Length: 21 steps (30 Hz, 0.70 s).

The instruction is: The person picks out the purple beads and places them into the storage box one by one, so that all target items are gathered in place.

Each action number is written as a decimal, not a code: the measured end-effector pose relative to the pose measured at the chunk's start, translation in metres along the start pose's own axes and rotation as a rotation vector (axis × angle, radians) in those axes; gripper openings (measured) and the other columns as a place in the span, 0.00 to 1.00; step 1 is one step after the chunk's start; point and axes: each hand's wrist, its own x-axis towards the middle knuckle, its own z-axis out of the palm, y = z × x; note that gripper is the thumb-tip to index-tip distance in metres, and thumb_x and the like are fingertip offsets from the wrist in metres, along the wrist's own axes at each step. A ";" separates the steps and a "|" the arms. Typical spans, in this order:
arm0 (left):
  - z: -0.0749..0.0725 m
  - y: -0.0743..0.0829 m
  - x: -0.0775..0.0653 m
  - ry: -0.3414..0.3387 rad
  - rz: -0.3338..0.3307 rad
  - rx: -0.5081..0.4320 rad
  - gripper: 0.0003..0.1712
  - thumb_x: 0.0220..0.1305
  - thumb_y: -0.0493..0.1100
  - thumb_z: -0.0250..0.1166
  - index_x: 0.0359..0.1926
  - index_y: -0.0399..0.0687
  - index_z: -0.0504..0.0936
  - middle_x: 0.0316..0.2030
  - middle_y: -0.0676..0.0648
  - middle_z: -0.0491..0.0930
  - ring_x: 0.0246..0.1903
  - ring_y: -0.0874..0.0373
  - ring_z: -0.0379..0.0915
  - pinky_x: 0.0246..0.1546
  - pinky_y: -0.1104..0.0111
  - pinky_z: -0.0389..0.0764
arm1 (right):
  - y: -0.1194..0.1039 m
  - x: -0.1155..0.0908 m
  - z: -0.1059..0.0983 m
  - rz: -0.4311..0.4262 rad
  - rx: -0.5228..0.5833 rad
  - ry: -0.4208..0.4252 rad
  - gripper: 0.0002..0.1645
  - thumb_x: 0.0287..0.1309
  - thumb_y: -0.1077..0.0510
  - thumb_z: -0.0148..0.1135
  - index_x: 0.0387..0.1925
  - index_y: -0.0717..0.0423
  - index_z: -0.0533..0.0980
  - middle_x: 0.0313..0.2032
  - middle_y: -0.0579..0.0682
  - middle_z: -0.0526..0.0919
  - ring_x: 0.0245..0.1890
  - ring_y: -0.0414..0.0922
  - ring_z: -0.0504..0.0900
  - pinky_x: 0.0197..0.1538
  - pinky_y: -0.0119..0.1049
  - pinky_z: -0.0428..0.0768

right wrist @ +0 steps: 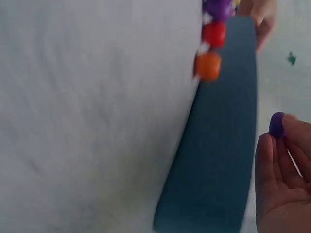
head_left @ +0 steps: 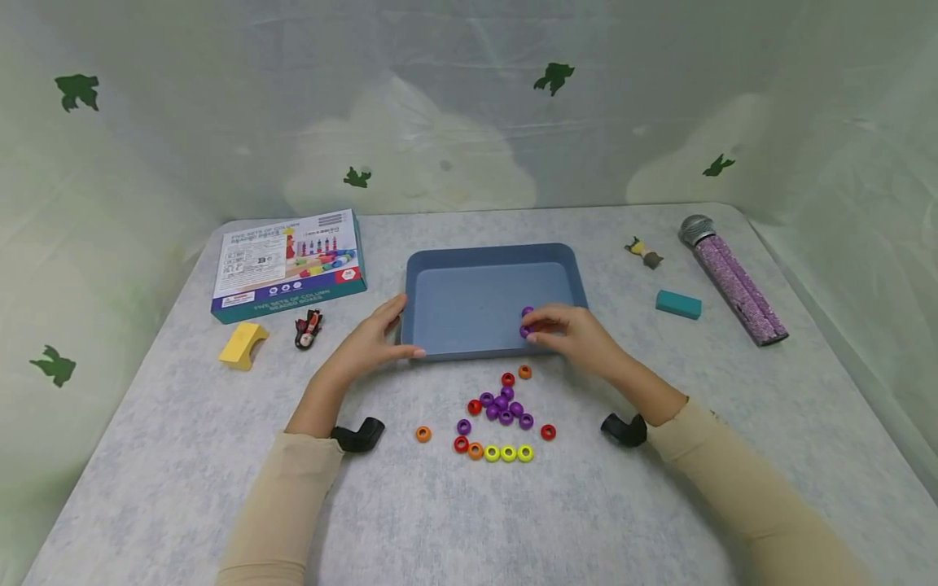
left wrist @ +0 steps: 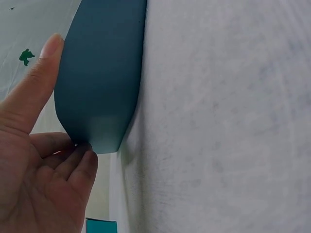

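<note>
- We see the right hand point(head_left: 575, 334) at centre frame pinching purple beads point(head_left: 525, 330) over the blue tray point(head_left: 489, 256), at its near right corner.
- We see the left hand point(head_left: 375, 342), fingers straight, touching the tray's near left corner.
- Below the tray, loose beads point(head_left: 501, 411) in purple, red, orange and yellow lie on the tabletop point(head_left: 183, 456).

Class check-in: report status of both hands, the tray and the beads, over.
Left hand steadying blue tray at its corner. Right hand pinching purple bead over the tray. Loose beads in front; nothing blocking.
</note>
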 end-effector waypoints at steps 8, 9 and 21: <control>0.000 -0.002 0.000 -0.004 0.008 -0.013 0.57 0.36 0.63 0.61 0.63 0.49 0.41 0.62 0.49 0.39 0.59 0.56 0.39 0.56 0.62 0.51 | 0.023 0.029 -0.006 0.195 -0.138 -0.018 0.14 0.47 0.57 0.56 0.39 0.55 0.75 0.35 0.45 0.76 0.35 0.38 0.73 0.39 0.32 0.73; 0.000 -0.001 0.000 -0.005 0.007 -0.013 0.57 0.36 0.63 0.61 0.63 0.49 0.41 0.62 0.49 0.39 0.59 0.56 0.39 0.56 0.62 0.51 | 0.024 0.031 -0.005 0.216 -0.156 -0.030 0.13 0.47 0.57 0.57 0.38 0.54 0.75 0.34 0.45 0.76 0.35 0.38 0.73 0.38 0.32 0.73; 0.000 -0.002 0.000 -0.007 0.006 -0.012 0.58 0.36 0.64 0.61 0.63 0.48 0.40 0.62 0.49 0.39 0.59 0.56 0.38 0.56 0.62 0.50 | 0.018 0.031 -0.002 0.218 -0.207 -0.072 0.14 0.47 0.59 0.58 0.39 0.55 0.74 0.36 0.48 0.76 0.36 0.40 0.73 0.39 0.33 0.73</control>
